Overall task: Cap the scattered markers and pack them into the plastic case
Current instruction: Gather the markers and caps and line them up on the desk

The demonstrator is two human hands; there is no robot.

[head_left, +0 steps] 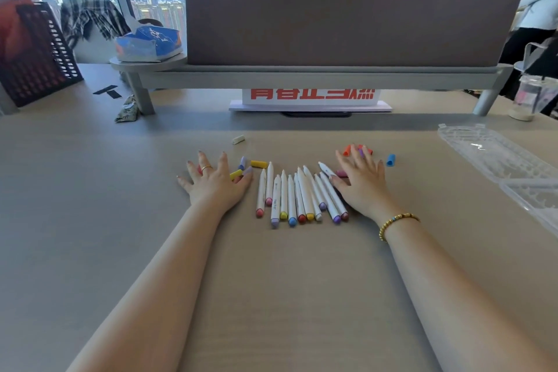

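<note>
Several white uncapped markers (pixel 297 196) with coloured ends lie in a row on the table between my hands. My left hand (pixel 216 181) rests flat with fingers spread, just left of them, over a few loose caps. Yellow caps (pixel 259 164) and a lilac cap (pixel 242 162) lie beside its fingers. My right hand (pixel 360 180) lies flat and spread at the right end of the row. Orange and red caps (pixel 347 149) sit by its fingertips, a blue cap (pixel 390 160) farther right, a white cap (pixel 238 139) farther back. The clear plastic case (pixel 495 157) lies open at the right.
A grey shelf with a brown divider panel (pixel 347 21) spans the back of the table. A dark mesh basket (pixel 36 54) stands at the back left, a tissue pack (pixel 148 42) on the shelf end, a plastic cup (pixel 528 98) at the back right. People stand at the far right.
</note>
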